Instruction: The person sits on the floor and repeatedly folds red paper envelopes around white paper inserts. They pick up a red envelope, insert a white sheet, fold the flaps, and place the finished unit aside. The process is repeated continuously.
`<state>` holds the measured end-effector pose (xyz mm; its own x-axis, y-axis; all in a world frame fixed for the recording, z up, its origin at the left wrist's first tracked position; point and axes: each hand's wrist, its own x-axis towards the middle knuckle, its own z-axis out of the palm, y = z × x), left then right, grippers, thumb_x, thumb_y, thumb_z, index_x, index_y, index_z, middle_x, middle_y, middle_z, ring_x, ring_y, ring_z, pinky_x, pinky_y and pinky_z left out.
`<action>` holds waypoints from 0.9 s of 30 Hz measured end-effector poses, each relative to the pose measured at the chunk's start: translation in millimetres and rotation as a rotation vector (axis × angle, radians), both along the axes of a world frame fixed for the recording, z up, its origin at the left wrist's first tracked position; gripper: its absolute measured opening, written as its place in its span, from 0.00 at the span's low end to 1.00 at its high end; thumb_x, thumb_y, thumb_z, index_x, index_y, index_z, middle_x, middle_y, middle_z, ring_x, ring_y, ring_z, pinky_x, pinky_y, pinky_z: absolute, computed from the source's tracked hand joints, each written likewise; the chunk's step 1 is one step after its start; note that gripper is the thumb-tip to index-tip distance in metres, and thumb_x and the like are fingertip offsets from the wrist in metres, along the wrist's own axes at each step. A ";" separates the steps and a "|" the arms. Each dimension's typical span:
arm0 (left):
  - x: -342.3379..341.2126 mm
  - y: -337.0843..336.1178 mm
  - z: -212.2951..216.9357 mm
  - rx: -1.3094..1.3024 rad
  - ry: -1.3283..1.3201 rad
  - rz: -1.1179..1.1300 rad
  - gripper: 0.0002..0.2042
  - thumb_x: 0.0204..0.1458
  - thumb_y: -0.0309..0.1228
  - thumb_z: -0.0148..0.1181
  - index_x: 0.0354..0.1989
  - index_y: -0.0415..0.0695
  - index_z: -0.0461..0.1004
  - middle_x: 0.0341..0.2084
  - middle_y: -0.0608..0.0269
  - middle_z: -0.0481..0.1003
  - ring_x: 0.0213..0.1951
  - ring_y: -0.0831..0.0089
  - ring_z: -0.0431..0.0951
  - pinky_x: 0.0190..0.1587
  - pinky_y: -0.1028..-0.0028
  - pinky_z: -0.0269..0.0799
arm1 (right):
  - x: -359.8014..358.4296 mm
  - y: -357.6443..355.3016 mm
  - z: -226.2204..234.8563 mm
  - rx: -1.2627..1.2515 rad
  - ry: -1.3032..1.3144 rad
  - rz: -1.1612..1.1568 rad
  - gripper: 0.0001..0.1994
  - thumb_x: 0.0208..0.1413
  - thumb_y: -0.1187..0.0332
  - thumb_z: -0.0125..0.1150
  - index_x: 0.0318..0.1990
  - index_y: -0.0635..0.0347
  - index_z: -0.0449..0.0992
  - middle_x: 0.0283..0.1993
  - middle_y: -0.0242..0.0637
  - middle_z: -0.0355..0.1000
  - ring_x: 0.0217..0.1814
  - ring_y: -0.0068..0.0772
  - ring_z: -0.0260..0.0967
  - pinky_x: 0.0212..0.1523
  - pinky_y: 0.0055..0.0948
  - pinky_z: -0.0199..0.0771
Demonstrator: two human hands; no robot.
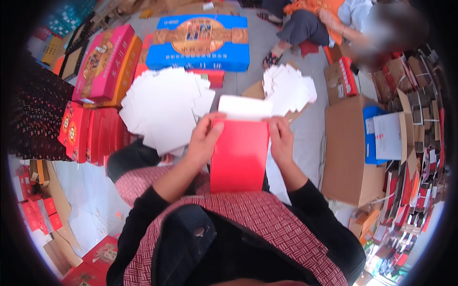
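Note:
In front of my body, a flat, smooth red panel [239, 155] stands over my lap; whether it is a box, a bag or a folded sheet I cannot tell. A white card or flap [245, 107] rises along its far edge. My left hand [206, 138] pinches the far left corner, thumb on top, where red and white meet. The far right corner is gripped by my right hand [281, 137]. Beyond my left hand lies a fanned pile of white cards [164, 105]. A smaller fanned pile of white cards [288, 90] lies past my right hand on brown cardboard.
A large blue printed box [200, 45] lies at the far side, with a pink box [103, 64] to its left. Several red boxes [90, 133] stand at left. On the right are an open brown carton [346, 157] and stacked flattened cartons. Another person's legs [303, 31] reach in at far right.

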<state>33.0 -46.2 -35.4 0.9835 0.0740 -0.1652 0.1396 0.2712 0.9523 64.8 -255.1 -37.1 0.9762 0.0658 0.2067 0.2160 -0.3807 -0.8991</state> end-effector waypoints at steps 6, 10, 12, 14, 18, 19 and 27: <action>4.2 -3.7 -14.9 0.109 0.030 0.006 0.12 0.60 0.35 0.43 0.44 0.40 0.69 0.35 0.64 0.71 0.39 0.80 0.68 0.43 0.78 0.65 | 5.9 0.5 2.6 0.142 0.065 0.028 0.08 0.57 0.72 0.49 0.34 0.67 0.74 0.35 0.39 0.67 0.40 0.30 0.65 0.43 0.24 0.64; 8.9 -0.6 -17.4 0.244 -0.042 0.019 0.13 0.61 0.35 0.41 0.42 0.39 0.69 0.32 0.66 0.71 0.35 0.81 0.69 0.40 0.80 0.66 | 4.7 0.6 -3.9 0.084 0.030 0.044 0.11 0.58 0.73 0.44 0.32 0.69 0.74 0.36 0.36 0.69 0.39 0.27 0.65 0.43 0.23 0.64; 8.8 1.0 -14.3 0.224 -0.086 0.005 0.13 0.61 0.35 0.41 0.42 0.38 0.69 0.32 0.65 0.71 0.36 0.81 0.69 0.41 0.79 0.67 | -0.2 2.2 -6.8 0.122 0.027 0.008 0.10 0.58 0.72 0.47 0.33 0.68 0.74 0.37 0.37 0.69 0.40 0.26 0.65 0.43 0.23 0.64; 6.2 1.2 -16.2 0.224 -0.083 -0.016 0.13 0.61 0.35 0.41 0.42 0.38 0.69 0.32 0.64 0.72 0.37 0.80 0.70 0.42 0.78 0.67 | 7.6 -4.1 -22.3 0.173 0.157 0.032 0.08 0.56 0.72 0.51 0.37 0.67 0.74 0.38 0.38 0.69 0.42 0.28 0.66 0.46 0.23 0.64; 12.4 -2.2 -20.4 0.194 -0.071 -0.002 0.14 0.59 0.36 0.44 0.40 0.38 0.71 0.34 0.59 0.73 0.38 0.74 0.73 0.43 0.74 0.68 | 11.5 -5.7 -34.8 0.491 0.266 -0.016 0.11 0.55 0.73 0.53 0.46 0.66 0.70 0.41 0.36 0.69 0.45 0.25 0.65 0.48 0.24 0.64; 11.5 -3.4 -20.1 0.172 -0.075 0.013 0.14 0.58 0.36 0.45 0.39 0.38 0.71 0.34 0.56 0.74 0.39 0.71 0.74 0.43 0.73 0.68 | 20.7 -7.1 -27.7 0.571 0.299 0.028 0.14 0.54 0.73 0.54 0.48 0.66 0.69 0.42 0.35 0.69 0.46 0.25 0.65 0.49 0.24 0.65; 12.0 7.4 -5.2 0.156 -0.089 0.028 0.14 0.59 0.35 0.44 0.40 0.36 0.71 0.34 0.56 0.74 0.39 0.72 0.73 0.43 0.73 0.68 | 69.1 13.8 67.1 0.028 0.331 0.763 0.17 0.49 0.77 0.58 0.49 0.67 0.72 0.47 0.40 0.72 0.48 0.30 0.68 0.50 0.27 0.66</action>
<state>45.0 -38.8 -40.6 0.9908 0.1200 -0.0619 0.0472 0.1214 0.9915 133.9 -241.3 30.1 0.6762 0.7332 -0.0721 0.1281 -0.2134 -0.9685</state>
